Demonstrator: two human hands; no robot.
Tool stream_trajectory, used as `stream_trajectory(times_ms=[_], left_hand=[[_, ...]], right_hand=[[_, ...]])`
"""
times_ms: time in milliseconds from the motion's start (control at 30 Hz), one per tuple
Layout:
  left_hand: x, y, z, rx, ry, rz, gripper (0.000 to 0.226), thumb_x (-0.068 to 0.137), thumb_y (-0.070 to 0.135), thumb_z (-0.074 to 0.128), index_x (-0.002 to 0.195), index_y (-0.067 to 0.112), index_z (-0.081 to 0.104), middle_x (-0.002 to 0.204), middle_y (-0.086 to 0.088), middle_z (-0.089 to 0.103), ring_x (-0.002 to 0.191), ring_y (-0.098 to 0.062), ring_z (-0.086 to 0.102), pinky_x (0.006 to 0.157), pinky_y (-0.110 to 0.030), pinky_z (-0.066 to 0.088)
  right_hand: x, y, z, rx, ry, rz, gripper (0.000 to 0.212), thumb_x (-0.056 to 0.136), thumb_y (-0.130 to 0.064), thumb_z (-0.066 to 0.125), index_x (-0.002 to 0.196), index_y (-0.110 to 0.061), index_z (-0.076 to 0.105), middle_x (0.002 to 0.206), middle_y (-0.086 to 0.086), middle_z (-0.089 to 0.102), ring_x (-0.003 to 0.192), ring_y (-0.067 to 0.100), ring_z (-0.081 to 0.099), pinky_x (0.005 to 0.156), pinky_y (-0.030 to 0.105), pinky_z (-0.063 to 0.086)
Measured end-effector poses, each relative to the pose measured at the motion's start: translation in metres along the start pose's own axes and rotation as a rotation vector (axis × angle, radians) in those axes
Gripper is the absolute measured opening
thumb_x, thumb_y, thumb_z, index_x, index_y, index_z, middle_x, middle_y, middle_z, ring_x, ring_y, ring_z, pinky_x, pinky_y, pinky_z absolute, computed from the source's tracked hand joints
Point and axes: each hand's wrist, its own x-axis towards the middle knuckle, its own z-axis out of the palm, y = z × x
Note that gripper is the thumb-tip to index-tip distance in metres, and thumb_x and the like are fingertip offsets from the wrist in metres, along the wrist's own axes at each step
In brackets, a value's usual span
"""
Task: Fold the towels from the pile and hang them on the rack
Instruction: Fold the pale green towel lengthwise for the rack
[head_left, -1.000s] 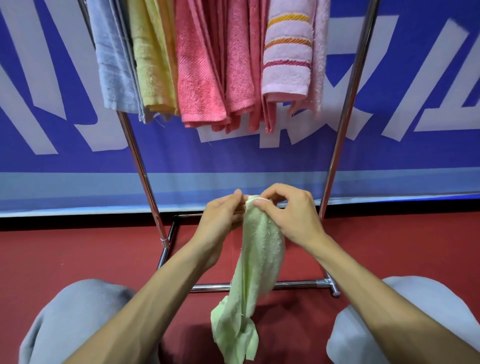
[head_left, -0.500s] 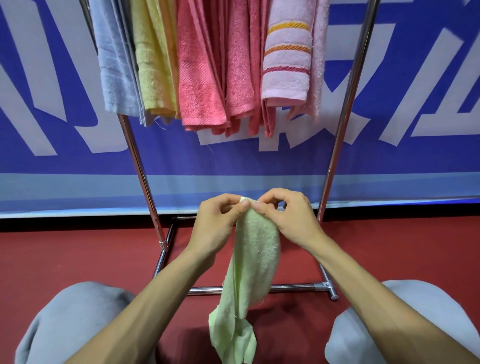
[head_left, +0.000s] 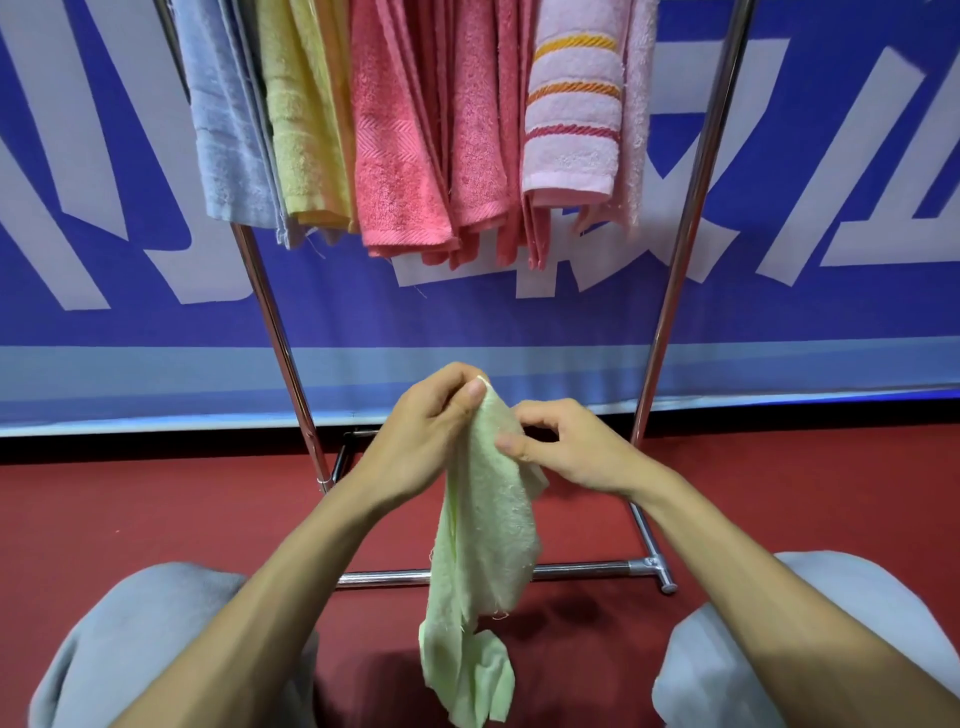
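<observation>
a red floor is running under everything, and a blue banner wall with large white lettering is standing behind. a chrome rack is standing on the floor against the banner, its base bar lying across in front of the person's grey-trousered knees. four kinds of towel are hanging from its upper part: a blue towel, a yellow towel, several coral towels and a pale pink striped towel.

the green towel is hanging in the air in front of the rack's lower half, between the knees. its long axis is running almost straight up and down, the top corner pointing up and the crumpled loose end dangling low, clear of the floor.

the left hand is pinching that top corner, its fingers curled tight on the cloth. the right hand is pinching the towel's right edge a little lower, thumb and curled fingers closing on a fold.
</observation>
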Motion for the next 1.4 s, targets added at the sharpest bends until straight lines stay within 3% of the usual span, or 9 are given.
stream_trajectory(times_ms=[233, 400, 533, 633, 700, 833, 967, 1200, 1400], left_hand=[[0.003, -0.002, -0.007, 0.016, 0.19, -0.107, 0.027, 0.101, 0.031, 0.042, 0.084, 0.013, 0.055, 0.07, 0.011, 0.045, 0.065, -0.006, 0.039, 0.062, -0.025, 0.034], [0.003, -0.001, -0.01, 0.316, 0.227, -0.064, 0.025, 0.1, 0.029, 0.042, 0.088, 0.009, 0.052, 0.072, 0.005, 0.052, 0.065, -0.007, 0.046, 0.06, -0.019, 0.036], [0.002, -0.003, -0.012, 0.42, 0.251, -0.016, 0.03, 0.102, 0.028, 0.032, 0.093, 0.002, 0.045, 0.07, -0.005, 0.051, 0.066, -0.02, 0.046, 0.058, -0.031, 0.028], [0.004, -0.005, -0.016, 0.405, 0.297, -0.029, 0.031, 0.102, 0.028, 0.032, 0.092, 0.002, 0.045, 0.069, -0.004, 0.049, 0.065, -0.021, 0.046, 0.056, -0.03, 0.027], [0.005, -0.006, -0.022, 0.392, 0.316, -0.046, 0.03, 0.102, 0.029, 0.034, 0.092, 0.003, 0.046, 0.071, -0.001, 0.05, 0.067, -0.018, 0.047, 0.057, -0.024, 0.033], [0.005, -0.001, -0.03, 0.304, 0.267, -0.07, 0.021, 0.098, 0.031, 0.049, 0.089, 0.011, 0.05, 0.073, 0.003, 0.056, 0.064, -0.007, 0.047, 0.054, -0.014, 0.037], [0.001, 0.004, -0.032, 0.247, 0.276, -0.073, 0.019, 0.09, 0.031, 0.063, 0.087, 0.014, 0.057, 0.073, -0.004, 0.062, 0.064, -0.011, 0.053, 0.055, -0.027, 0.045], [0.017, 0.033, -0.051, 0.364, 0.361, 0.046, 0.016, 0.095, 0.024, 0.056, 0.095, 0.011, 0.064, 0.084, 0.004, 0.066, 0.08, -0.015, 0.06, 0.065, -0.02, 0.04], [0.042, 0.083, -0.082, 0.494, 0.395, 0.152, 0.019, 0.096, 0.023, 0.054, 0.097, 0.007, 0.065, 0.085, -0.008, 0.069, 0.079, -0.025, 0.063, 0.073, -0.038, 0.048]], right_hand=[[0.003, 0.003, -0.008, 0.033, 0.129, 0.054, 0.02, 0.085, -0.029, 0.071, 0.07, -0.017, 0.065, 0.059, -0.003, 0.053, 0.058, 0.009, 0.043, 0.059, 0.029, 0.035], [-0.001, 0.007, -0.014, -0.277, 0.049, 0.158, 0.019, 0.084, -0.036, 0.069, 0.074, -0.02, 0.065, 0.07, 0.003, 0.065, 0.056, 0.002, 0.045, 0.058, 0.019, 0.036], [0.0, 0.012, -0.024, -0.387, 0.22, 0.206, 0.03, 0.085, -0.044, 0.064, 0.073, -0.018, 0.057, 0.055, -0.001, 0.056, 0.054, 0.008, 0.046, 0.058, 0.026, 0.036], [-0.001, 0.01, -0.022, -0.325, 0.229, 0.193, 0.022, 0.086, -0.033, 0.066, 0.078, -0.017, 0.054, 0.053, 0.002, 0.063, 0.045, 0.012, 0.058, 0.053, 0.023, 0.042], [0.001, 0.008, -0.023, -0.208, 0.387, 0.162, 0.017, 0.083, -0.025, 0.071, 0.078, -0.016, 0.058, 0.057, 0.003, 0.065, 0.043, 0.013, 0.06, 0.049, 0.019, 0.044], [0.005, 0.008, -0.03, -0.098, 0.597, 0.115, 0.009, 0.083, -0.023, 0.071, 0.079, -0.028, 0.064, 0.074, -0.008, 0.068, 0.063, 0.007, 0.061, 0.064, 0.034, 0.054], [0.006, 0.002, -0.031, -0.127, 0.642, 0.126, 0.007, 0.087, -0.02, 0.066, 0.087, -0.026, 0.065, 0.084, -0.012, 0.068, 0.082, 0.013, 0.063, 0.08, 0.034, 0.051], [0.018, -0.049, -0.06, -0.236, 0.824, 0.107, 0.008, 0.081, -0.02, 0.071, 0.088, -0.018, 0.074, 0.073, -0.004, 0.067, 0.075, 0.013, 0.061, 0.073, 0.023, 0.045], [0.032, -0.108, -0.093, -0.31, 0.888, -0.006, 0.012, 0.082, -0.022, 0.07, 0.089, -0.016, 0.076, 0.082, 0.006, 0.074, 0.077, 0.018, 0.062, 0.082, 0.029, 0.046]])
